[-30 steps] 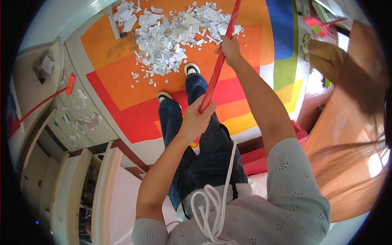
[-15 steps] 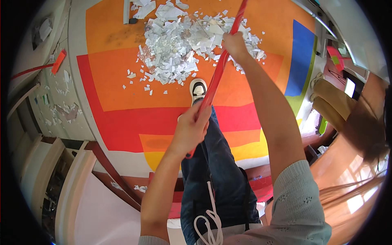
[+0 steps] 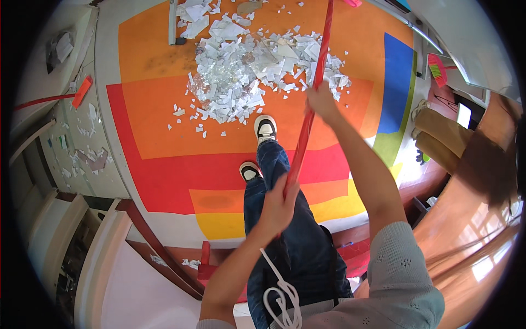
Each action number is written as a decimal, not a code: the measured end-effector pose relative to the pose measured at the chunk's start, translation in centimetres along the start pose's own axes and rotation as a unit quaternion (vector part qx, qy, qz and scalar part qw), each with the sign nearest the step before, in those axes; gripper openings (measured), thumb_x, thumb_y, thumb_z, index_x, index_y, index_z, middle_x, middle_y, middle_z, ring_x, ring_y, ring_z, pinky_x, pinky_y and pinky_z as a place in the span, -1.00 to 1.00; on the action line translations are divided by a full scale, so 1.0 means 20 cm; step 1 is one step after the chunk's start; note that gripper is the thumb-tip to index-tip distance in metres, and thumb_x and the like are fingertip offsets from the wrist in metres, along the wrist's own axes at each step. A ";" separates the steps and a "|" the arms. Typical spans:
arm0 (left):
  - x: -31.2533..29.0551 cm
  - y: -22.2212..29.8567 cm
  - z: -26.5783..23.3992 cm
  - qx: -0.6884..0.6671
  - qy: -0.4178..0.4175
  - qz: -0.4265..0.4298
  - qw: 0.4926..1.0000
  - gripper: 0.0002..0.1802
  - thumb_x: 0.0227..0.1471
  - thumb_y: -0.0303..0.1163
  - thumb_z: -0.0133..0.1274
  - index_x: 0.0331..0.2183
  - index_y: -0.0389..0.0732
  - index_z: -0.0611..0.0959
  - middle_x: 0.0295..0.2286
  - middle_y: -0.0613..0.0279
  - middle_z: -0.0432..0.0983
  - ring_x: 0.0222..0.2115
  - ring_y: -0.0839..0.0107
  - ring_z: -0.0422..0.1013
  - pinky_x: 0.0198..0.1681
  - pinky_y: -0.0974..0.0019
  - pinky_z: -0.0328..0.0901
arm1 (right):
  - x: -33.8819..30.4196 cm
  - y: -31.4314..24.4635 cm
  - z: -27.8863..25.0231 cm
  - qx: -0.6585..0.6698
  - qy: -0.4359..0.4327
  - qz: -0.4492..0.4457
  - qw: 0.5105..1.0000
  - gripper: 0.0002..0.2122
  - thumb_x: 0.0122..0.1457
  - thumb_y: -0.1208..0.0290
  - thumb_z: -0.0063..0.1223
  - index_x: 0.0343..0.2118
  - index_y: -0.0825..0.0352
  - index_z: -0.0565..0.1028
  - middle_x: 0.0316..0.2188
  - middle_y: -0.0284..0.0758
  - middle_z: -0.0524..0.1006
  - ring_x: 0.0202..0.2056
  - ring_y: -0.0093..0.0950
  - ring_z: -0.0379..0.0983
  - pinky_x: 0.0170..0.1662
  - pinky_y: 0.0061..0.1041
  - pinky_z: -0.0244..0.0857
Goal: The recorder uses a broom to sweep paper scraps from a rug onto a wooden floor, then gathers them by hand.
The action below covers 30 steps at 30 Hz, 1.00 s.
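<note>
Head view: left hand [image 3: 278,208] and right hand [image 3: 322,102], fingers curled closed round red pole [image 3: 301,152] mid-frame; far end past upper edge, can't tell. Paper scraps [image 3: 233,82] mostly heaped upper centre on colourful mat [image 3: 175,178]; stray bits [image 3: 179,112] loose at heap's lower left.

The pole [image 3: 323,55] is red; the scraps [image 3: 227,74] are mostly white, a few cream or tan. Colour blocks of orange, red, yellow, blue and olive green pattern the floor covering [image 3: 164,175], bordered off-white. The jeans [image 3: 298,236] are dark blue, the shoes [image 3: 266,127] black and white, the cord [image 3: 286,286] white, the sleeve [image 3: 400,255] grey with small flower-like motifs, the other person's trousers [image 3: 442,129] tan.
</note>
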<state>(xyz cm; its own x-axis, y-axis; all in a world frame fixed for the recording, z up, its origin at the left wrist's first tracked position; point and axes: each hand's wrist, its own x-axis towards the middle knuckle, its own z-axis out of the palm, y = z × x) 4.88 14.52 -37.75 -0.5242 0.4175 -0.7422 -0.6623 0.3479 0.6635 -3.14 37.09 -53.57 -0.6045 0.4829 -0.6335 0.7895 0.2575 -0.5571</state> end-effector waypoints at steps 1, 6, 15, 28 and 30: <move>0.09 -0.03 -0.04 -0.031 0.001 0.011 0.999 -0.77 0.09 -0.30 -0.22 -0.24 -0.20 0.41 -0.72 0.41 0.21 -0.74 0.68 0.17 -0.71 0.55 0.07 | 0.08 -0.13 0.05 0.023 0.010 0.017 1.000 -0.70 0.01 0.34 -0.15 -0.33 0.46 0.10 -0.68 -0.23 0.37 -0.71 -0.40 0.38 -0.69 -0.44 0.27; -0.08 -0.15 -0.04 0.005 0.030 -0.070 0.997 -0.72 0.08 -0.26 -0.21 -0.25 -0.26 0.37 -0.69 0.03 0.33 -0.66 0.27 0.38 -0.64 0.29 0.18 | -0.05 -0.12 0.17 -0.083 -0.101 -0.001 0.991 -0.57 -0.06 0.34 -0.11 -0.24 0.62 0.12 -0.59 -0.11 0.43 -0.57 -0.29 0.44 -0.59 -0.37 0.31; -0.42 -0.17 -0.01 0.032 0.007 -0.081 0.996 -0.73 0.05 -0.30 -0.16 -0.25 -0.28 0.32 -0.67 -0.02 0.36 -0.62 0.13 0.42 -0.60 0.28 0.22 | -0.48 -0.09 0.07 0.062 -0.091 0.039 0.993 -0.66 -0.03 0.43 -0.09 -0.26 0.51 0.10 -0.57 -0.09 0.40 -0.59 -0.34 0.43 -0.61 -0.40 0.30; -0.01 0.08 -0.44 -0.096 0.042 -0.127 0.986 -0.79 0.07 -0.29 -0.17 -0.30 -0.22 0.33 -0.69 0.41 0.25 -0.74 0.64 0.18 -0.69 0.56 0.08 | 0.00 -0.63 0.38 -0.002 -0.110 -0.014 0.994 -0.45 -0.06 0.40 -0.16 -0.13 0.74 -0.04 -0.37 0.20 0.38 -0.28 -0.02 0.38 -0.24 -0.29 0.29; -0.25 -0.08 -0.23 0.114 0.075 -0.094 0.986 -0.79 0.06 -0.30 -0.18 -0.30 -0.23 0.30 -0.65 0.16 0.34 -0.69 0.33 0.33 -0.62 0.34 0.21 | -0.17 -0.37 0.43 -0.018 -0.147 -0.051 0.988 -0.43 -0.05 0.40 -0.16 -0.10 0.73 -0.09 -0.41 0.19 0.38 -0.38 -0.04 0.40 -0.31 -0.21 0.29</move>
<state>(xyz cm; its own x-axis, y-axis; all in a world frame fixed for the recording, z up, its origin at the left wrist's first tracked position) 6.18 8.03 -35.60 -0.4874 0.2048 -0.8488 -0.6275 0.5938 0.5036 -7.82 26.42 -51.92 -0.6818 0.1909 -0.7062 0.7228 0.3239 -0.6104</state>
